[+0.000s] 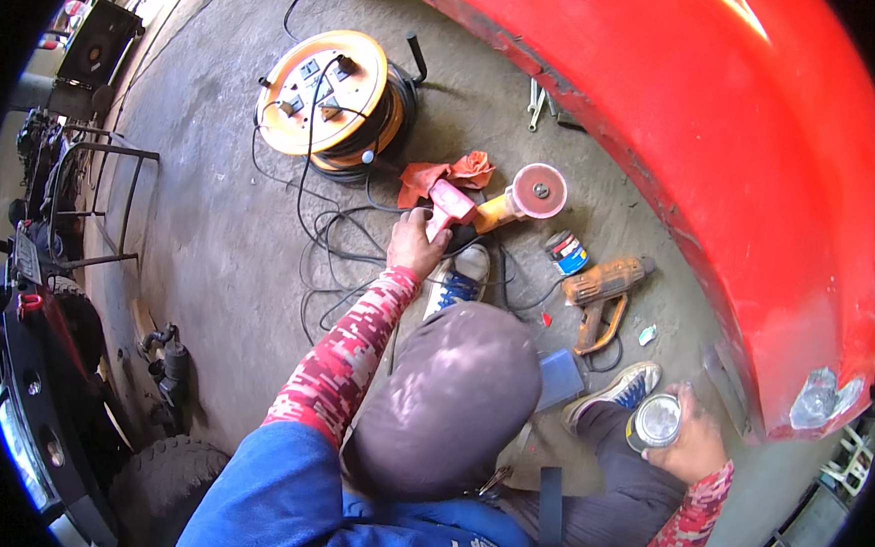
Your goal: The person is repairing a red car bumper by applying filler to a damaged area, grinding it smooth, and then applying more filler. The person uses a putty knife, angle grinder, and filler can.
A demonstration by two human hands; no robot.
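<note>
My left hand (417,244) is closed on the handle of a pink pistol-shaped tool (452,204), low over the floor in front of my shoe. Just beyond the tool lies a crumpled orange-red cloth (475,169). A yellow angle grinder (499,210) with a reddish disc rests to its right. On the right, my right hand (693,438) grips a round metal can (658,420) by its side, close to my shin. The can's pale grey top faces up; whether that is a lid or its contents I cannot tell.
A cable reel (374,89) stands ahead, its black cords looping across the floor. Right of my feet are an orange heat gun (602,294), a small tin (566,252) and a blue flat piece (559,378). A red car panel (707,120) curves along the right; a dark bumper (39,400) lies left.
</note>
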